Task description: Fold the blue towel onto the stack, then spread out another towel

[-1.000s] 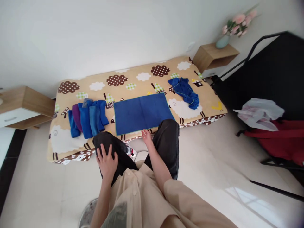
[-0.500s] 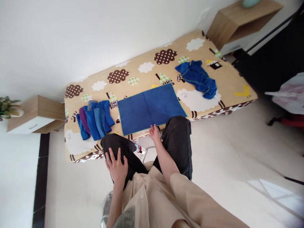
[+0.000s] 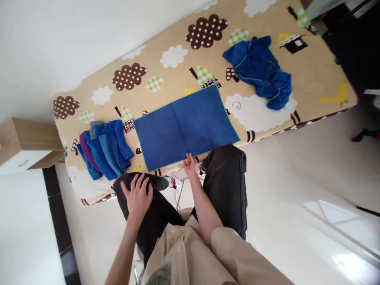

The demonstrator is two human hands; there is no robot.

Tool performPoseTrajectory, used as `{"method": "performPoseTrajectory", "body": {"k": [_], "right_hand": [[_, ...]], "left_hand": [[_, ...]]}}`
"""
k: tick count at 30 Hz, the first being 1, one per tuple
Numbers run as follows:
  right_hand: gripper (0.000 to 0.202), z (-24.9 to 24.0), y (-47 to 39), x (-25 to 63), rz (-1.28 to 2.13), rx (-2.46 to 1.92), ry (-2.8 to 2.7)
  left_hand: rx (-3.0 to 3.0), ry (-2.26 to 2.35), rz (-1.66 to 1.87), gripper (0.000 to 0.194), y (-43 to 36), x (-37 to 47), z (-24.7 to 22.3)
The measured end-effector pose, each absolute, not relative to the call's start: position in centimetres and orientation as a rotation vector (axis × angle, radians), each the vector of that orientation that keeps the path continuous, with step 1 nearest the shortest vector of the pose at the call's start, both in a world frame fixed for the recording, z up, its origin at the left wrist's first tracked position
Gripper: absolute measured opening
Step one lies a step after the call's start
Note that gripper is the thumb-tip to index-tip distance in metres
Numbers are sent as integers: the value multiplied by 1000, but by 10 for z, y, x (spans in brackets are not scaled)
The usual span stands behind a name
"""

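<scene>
A blue towel [image 3: 184,128] with green edging lies spread flat on the patterned bed cover [image 3: 166,91]. My right hand [image 3: 190,164] is at the towel's near edge, its fingers apart and nothing seen in them. My left hand [image 3: 138,198] rests on my left knee with its fingers spread, holding nothing. Left of the flat towel is a row of rolled or folded cloths [image 3: 105,148], mostly blue, with one purple and one greyish. To the right sits a crumpled pile of blue cloth [image 3: 263,73].
A wooden cabinet with a white drawer [image 3: 32,144] stands beyond the bed's left end. A white wall [image 3: 83,35] runs along the far side. My knees are against the near edge, and my shoes show between them.
The view has moved closer to the bed. My left hand has shifted a little on the knee, its fingers still spread. My right hand remains near the towel's front edge.
</scene>
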State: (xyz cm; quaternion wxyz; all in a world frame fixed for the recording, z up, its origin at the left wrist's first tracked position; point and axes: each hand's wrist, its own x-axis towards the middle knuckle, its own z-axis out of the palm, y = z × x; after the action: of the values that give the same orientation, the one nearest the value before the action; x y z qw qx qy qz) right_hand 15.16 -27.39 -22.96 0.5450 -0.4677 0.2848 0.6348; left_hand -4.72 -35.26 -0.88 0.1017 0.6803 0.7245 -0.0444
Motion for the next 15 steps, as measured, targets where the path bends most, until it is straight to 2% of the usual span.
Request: {"method": "performPoseTrajectory", "body": {"k": [4,9,15], "right_hand": [[7,-230,-272,153,1528,-1161,718],[6,-227,-269,157,1568,-1199,778],[7,-229,-266,158,1568,-1275,815]], "left_hand": [[1910,1856,-155,39,-236,-48,-47],[2075,1695,-239,38,-94,-2,-103],[2023,1628,-280,38,18,48,-161]]}}
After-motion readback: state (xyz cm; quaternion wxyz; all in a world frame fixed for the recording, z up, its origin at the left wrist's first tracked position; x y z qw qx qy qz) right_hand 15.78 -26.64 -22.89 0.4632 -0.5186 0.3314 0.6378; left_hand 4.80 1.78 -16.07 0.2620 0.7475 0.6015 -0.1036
